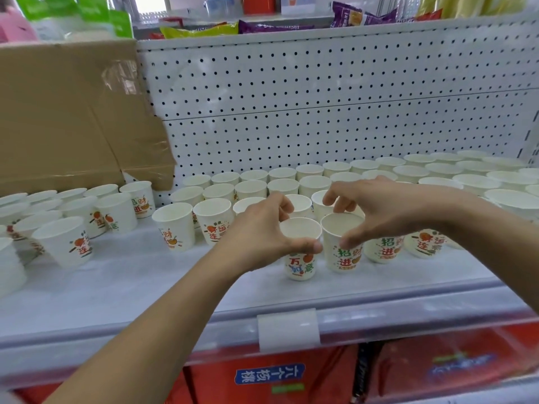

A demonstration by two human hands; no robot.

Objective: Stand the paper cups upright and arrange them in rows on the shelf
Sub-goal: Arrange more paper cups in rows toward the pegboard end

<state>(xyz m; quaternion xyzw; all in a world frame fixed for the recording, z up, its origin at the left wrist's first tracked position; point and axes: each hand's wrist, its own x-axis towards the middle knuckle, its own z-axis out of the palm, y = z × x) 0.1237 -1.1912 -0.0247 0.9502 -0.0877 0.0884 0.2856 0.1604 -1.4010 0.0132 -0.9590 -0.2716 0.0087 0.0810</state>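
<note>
Two paper cups, a left cup (300, 265) and a right cup (345, 258), stand upright side by side, almost touching, near the front middle of the white shelf (145, 284). The left cup, printed with red and blue characters, is gripped at its rim by the left hand (259, 231), with the thumb on the near side and the fingers curled round the far side. The right cup, printed in green and red, is held the same way by the right hand (390, 205), thumb on the near wall and fingers bent over the far rim. Behind them, rows of upright cups (309, 182) run along the back toward the shelf's right end, rims close together. To the left, a looser group of cups (64, 240) stands upright, apart from the rows. A cardboard box (64, 118) stands behind that group against the white pegboard (320, 91). A clear tag holder (287, 330) clips to the shelf's front edge, with red packages (271, 374) below.
</note>
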